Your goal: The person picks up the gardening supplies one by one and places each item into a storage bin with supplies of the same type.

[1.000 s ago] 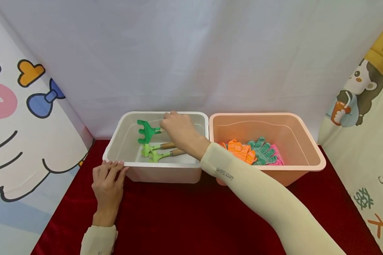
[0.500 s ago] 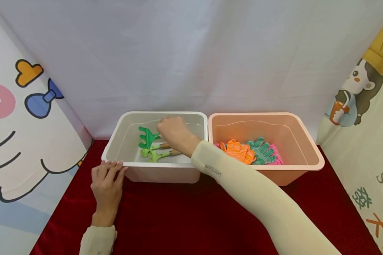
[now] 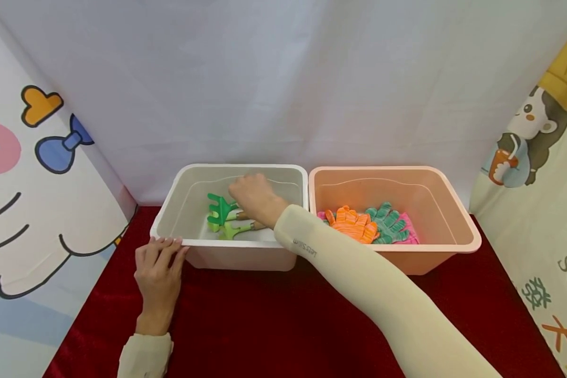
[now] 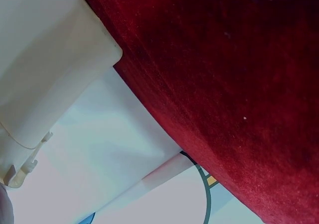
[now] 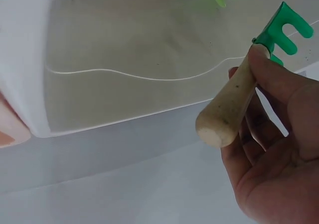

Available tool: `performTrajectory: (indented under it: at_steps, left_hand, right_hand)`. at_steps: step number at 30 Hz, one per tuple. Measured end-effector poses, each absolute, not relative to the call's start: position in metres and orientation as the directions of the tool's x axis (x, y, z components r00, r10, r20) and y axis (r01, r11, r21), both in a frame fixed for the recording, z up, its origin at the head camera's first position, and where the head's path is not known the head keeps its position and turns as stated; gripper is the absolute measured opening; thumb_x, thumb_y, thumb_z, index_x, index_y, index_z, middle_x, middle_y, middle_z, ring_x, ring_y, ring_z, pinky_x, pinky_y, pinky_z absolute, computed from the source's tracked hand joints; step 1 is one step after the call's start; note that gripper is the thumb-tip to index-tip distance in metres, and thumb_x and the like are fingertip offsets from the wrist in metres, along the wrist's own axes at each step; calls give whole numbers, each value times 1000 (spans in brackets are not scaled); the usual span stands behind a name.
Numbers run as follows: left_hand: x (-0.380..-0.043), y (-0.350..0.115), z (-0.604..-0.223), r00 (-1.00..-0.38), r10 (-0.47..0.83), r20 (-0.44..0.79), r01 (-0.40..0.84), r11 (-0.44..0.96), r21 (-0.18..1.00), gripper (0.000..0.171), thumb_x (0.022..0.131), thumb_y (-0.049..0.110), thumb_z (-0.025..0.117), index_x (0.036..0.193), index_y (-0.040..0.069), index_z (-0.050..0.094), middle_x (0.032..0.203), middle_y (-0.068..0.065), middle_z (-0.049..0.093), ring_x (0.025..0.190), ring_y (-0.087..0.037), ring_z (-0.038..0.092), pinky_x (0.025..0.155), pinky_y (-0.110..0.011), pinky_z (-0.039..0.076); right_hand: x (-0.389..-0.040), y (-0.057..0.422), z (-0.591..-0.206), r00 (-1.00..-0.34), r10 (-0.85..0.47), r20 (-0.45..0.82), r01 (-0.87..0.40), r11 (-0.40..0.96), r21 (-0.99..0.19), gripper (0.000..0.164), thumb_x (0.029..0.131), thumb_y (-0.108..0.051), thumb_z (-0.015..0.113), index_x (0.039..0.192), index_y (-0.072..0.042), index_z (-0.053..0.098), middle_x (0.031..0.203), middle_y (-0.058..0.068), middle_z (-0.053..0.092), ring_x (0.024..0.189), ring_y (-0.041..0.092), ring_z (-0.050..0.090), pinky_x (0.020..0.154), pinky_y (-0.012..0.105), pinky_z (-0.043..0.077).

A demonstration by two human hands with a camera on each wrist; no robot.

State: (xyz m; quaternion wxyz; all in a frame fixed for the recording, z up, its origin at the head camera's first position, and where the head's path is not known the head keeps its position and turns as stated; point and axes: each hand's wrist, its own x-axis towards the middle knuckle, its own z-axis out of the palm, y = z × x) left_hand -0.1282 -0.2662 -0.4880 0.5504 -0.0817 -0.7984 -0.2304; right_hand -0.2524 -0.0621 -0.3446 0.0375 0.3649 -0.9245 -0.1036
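My right hand [image 3: 257, 195] is down inside the white bin [image 3: 236, 243], pinching a small hand rake by its pale wooden handle [image 5: 227, 102]. The green head [image 3: 220, 209] of this rake points left, over two light green hand rakes [image 3: 236, 229] with brown handles lying on the bin's floor. In the right wrist view the thumb and fingers close round the handle near the green head [image 5: 282, 32]. My left hand [image 3: 159, 278] rests its fingers on the front left corner of the bin's rim; in the left wrist view it barely shows at the lower left edge.
To the right, close beside the white bin, stands a peach bin [image 3: 434, 248]. Orange gloves [image 3: 352, 224], green gloves [image 3: 386, 223] and something pink [image 3: 411, 231] lie in it. Both bins stand on a red cloth [image 3: 264, 315], with a pale curtain [image 3: 264, 79] right behind.
My right hand has lowered into the white bin and shifted slightly left, bringing the green rake down toward the light green ones. The left hand has stayed at the rim.
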Motion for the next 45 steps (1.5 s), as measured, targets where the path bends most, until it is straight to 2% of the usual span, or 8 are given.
performTrajectory:
  at_steps: [5, 10, 15, 24, 34, 39, 45]
  left_hand:
    - [-129, -266, -487, -376, -121, 919, 386, 881, 274, 34, 92, 33, 70, 100, 1, 79, 95, -21, 70, 91, -44, 60, 114, -33, 44]
    - [-129, -266, -488, -364, -123, 923, 392, 879, 272, 32, 91, 30, 72, 99, 0, 79, 95, -21, 71, 91, -44, 60, 114, -33, 45]
    - [-129, -267, -489, -366, -127, 922, 391, 878, 276, 31, 90, 30, 73, 99, 0, 79, 95, -21, 71, 92, -44, 60, 112, -38, 46]
    - [-127, -270, -489, -370, -125, 920, 393, 877, 277, 31, 91, 30, 72, 99, 0, 79, 95, -21, 71, 93, -44, 60, 115, -30, 42]
    - [-127, -268, -487, -362, -112, 926, 407, 874, 265, 34, 93, 33, 70, 98, 0, 79, 93, -20, 71, 92, -43, 61, 116, -27, 41]
    - [-128, -268, -486, -353, -109, 929, 414, 873, 259, 34, 93, 32, 70, 97, 0, 79, 93, -21, 71, 91, -44, 60, 117, -26, 40]
    - [-128, -268, -485, -366, -107, 924, 399, 879, 260, 33, 94, 32, 70, 98, 0, 79, 94, -20, 70, 91, -44, 60, 117, -28, 40]
  right_hand:
    - [-257, -66, -341, -739, -673, -22, -658, 715, 237, 9, 96, -18, 69, 104, -16, 74, 97, -1, 75, 83, 13, 67, 73, 31, 60]
    - [-262, -68, -338, -749, -662, -33, -647, 721, 248, 15, 98, -8, 62, 103, -15, 74, 96, -1, 75, 83, 12, 66, 73, 30, 61]
    - [-267, -71, -337, -752, -657, -53, -646, 720, 252, 14, 100, -11, 62, 107, -15, 74, 99, 0, 75, 85, 13, 67, 76, 30, 60]
    - [-274, -75, -341, -758, -645, -96, -651, 739, 174, 13, 98, -9, 62, 105, -13, 72, 99, 0, 74, 87, 14, 67, 75, 29, 60]
    - [-275, -79, -344, -764, -638, -98, -641, 733, 229, 14, 99, -11, 63, 110, -13, 72, 100, 0, 74, 85, 13, 68, 72, 27, 60]
    - [-275, -82, -345, -778, -621, -93, -621, 738, 266, 17, 98, -13, 66, 113, -15, 72, 105, -1, 75, 88, 12, 68, 77, 28, 60]
    - [-275, -85, -346, -786, -612, -93, -613, 748, 257, 19, 99, -11, 64, 115, -15, 73, 110, 0, 75, 94, 14, 69, 81, 32, 61]
